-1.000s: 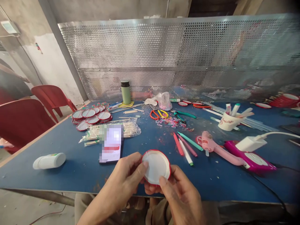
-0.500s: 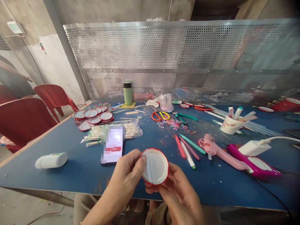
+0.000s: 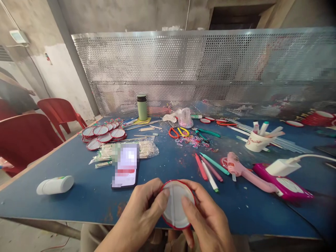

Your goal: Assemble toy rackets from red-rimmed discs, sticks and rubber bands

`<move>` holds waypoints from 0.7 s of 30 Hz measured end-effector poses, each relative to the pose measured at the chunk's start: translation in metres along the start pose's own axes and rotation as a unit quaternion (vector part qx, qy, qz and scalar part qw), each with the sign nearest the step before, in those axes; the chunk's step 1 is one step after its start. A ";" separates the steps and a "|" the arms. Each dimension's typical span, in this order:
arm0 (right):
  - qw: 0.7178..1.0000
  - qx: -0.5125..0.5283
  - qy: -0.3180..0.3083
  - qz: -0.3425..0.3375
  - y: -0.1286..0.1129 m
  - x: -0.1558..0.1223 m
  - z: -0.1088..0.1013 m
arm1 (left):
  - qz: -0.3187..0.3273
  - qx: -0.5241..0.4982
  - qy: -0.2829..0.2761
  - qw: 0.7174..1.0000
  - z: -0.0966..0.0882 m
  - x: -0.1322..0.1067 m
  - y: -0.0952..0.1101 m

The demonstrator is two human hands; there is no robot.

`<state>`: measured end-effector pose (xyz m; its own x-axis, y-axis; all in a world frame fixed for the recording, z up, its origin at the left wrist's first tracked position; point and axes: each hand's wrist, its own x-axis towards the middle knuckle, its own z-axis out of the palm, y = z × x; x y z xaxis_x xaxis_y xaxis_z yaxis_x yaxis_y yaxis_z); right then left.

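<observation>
A round white disc with a red rim (image 3: pixel 175 210) is held upright over the near edge of the blue table (image 3: pixel 86 189). A thin stick runs down its middle. My left hand (image 3: pixel 143 213) grips its left edge, thumb pressed on the face. My right hand (image 3: pixel 207 218) grips its right edge, thumb also on the face. Both hands are closed on the disc.
A phone (image 3: pixel 125 167) lies just beyond my hands, beside a bag of wooden sticks (image 3: pixel 143 148) and several finished red-rimmed discs (image 3: pixel 103 133). Markers (image 3: pixel 210 168), a pink glue gun (image 3: pixel 240 168), a paper cup (image 3: pixel 256 141), scissors (image 3: pixel 178 132), a green flask (image 3: pixel 142 106) and a white bottle (image 3: pixel 55 184) lie about. A perforated metal screen (image 3: pixel 199 70) backs the table.
The disc has come lower and nearer to me, tilting its face toward me. My right thumb has moved up onto its face, and the stick across the middle shows.
</observation>
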<state>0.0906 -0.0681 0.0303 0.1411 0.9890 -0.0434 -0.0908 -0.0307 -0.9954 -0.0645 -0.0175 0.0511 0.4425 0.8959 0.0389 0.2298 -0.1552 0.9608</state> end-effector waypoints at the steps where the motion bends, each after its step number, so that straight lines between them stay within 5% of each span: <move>1: 1.000 -0.018 0.012 0.000 -0.002 -0.001 0.002 | -0.014 -0.030 -0.006 0.999 -0.001 -0.001 0.000; 7: 0.997 -0.068 0.027 -0.027 -0.003 0.003 0.006 | -0.044 -0.156 0.032 0.986 -0.006 -0.004 -0.002; 13: 0.995 -0.078 0.014 -0.062 0.002 0.007 0.006 | 0.025 -0.112 0.035 0.993 0.003 0.005 -0.005; 21: 0.997 -0.056 0.007 -0.055 0.007 0.008 0.006 | 0.005 -0.037 0.057 0.998 0.011 0.005 -0.011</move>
<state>0.0849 -0.0592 0.0235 0.1580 0.9852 0.0659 0.0356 0.0610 -0.9975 -0.0549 -0.0157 0.0378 0.3414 0.9368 0.0763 0.1584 -0.1374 0.9778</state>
